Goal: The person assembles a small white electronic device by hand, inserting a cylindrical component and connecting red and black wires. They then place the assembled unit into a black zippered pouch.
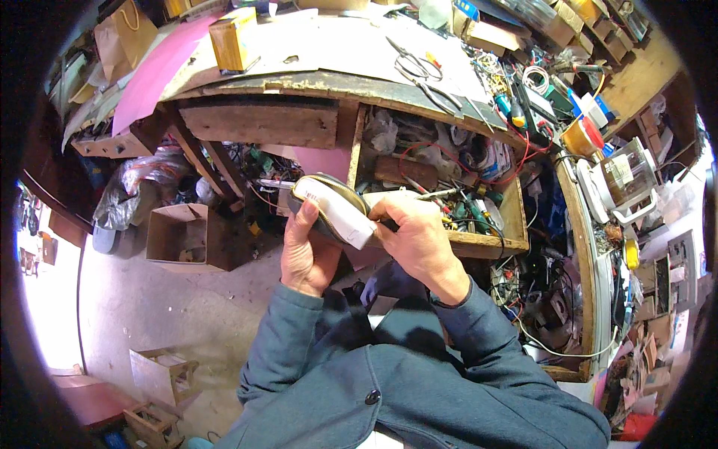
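Note:
My left hand (305,258) grips a small dark zippered case (360,200) from below and the left, its thumb lying along the near side. The brass-coloured zip runs round the case's rim. A flat white box-like piece (340,213) with faint print shows along the case's upper face; whether it sits inside or is part of the case I cannot tell. At the right end of the case, my right hand (420,238) has its fingers closed on the edge. Those fingertips are partly hidden. Both hands are in front of an open wooden drawer.
The drawer (490,244) holds screwdrivers and other tools. On the workbench (329,56) lie scissors (413,61), pliers (437,96) and a yellow box (233,41). An open cardboard box (179,236) stands on the floor at left. A clear-lidded appliance (624,176) stands at right among loose wires.

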The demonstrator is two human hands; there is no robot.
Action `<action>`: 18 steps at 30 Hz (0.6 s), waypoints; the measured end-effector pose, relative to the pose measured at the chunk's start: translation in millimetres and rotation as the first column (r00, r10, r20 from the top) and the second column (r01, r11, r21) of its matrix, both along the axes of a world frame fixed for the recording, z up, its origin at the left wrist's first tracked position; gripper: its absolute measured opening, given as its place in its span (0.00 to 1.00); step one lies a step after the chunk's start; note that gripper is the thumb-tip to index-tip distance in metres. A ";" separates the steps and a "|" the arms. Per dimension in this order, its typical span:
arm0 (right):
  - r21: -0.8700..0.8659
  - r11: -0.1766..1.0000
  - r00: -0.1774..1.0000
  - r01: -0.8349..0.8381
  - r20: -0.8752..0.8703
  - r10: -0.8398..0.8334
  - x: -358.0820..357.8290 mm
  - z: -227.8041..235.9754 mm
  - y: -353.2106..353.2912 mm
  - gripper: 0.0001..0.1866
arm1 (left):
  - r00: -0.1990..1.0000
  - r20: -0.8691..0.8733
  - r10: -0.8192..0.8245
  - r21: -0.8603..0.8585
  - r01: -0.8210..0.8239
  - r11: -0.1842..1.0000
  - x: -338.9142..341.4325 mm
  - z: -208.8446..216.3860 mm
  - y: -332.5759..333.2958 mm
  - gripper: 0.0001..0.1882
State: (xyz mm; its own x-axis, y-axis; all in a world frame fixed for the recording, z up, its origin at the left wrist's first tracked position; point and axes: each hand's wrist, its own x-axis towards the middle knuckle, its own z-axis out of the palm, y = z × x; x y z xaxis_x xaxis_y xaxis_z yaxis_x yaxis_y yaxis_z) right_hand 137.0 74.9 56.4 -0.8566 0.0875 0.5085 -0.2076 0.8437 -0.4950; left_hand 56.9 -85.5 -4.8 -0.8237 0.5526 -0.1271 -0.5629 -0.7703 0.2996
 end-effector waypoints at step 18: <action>-0.705 0.707 0.902 0.051 0.336 0.270 4.8 9.9 12.9 0.07 | 0.999 -0.011 -0.031 0.116 0.032 0.993 -6.2 -16.0 15.4 0.33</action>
